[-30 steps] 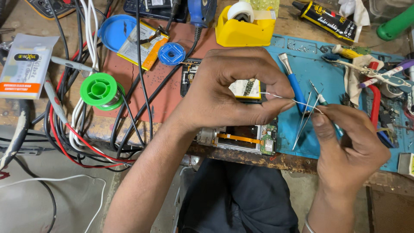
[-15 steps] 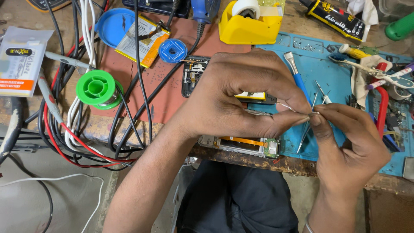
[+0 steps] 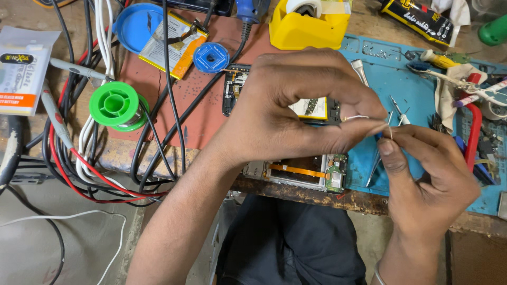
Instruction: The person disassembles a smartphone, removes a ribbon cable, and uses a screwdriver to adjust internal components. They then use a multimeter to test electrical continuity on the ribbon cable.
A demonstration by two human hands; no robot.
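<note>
Fingers: both thumbs and first fingers are pinched shut on a thin white wire (image 3: 359, 117), tip to tip, over the blue work mat (image 3: 380, 74).
Left hand (image 3: 296, 113): it curls over from the left. Its other fingers are folded down and also hold a small phone battery (image 3: 312, 108) with a pale label.
Right hand (image 3: 422, 177): it comes up from below. Its fingertips (image 3: 387, 145) meet the left ones at the wire's end.
Wire: it loops out a little from the battery and ends in the pinch. I cannot tell if the end is bare or twisted.
Step now: it looks like the wire end is being fixed or twisted with the fingers.
Next move: it likely needs a soft, steady pull or roll, so the thin wire does not snap off the battery.
Just under the hands: an open phone body (image 3: 301, 173) with a green board lies at the table edge. Tweezers (image 3: 376, 164) rest on the mat beside it.
Farther out: a green solder spool (image 3: 115, 105), a yellow tape holder (image 3: 306, 24), a blue round lid (image 3: 210, 57), and red, black and white cables (image 3: 79, 158) on the left.
</note>
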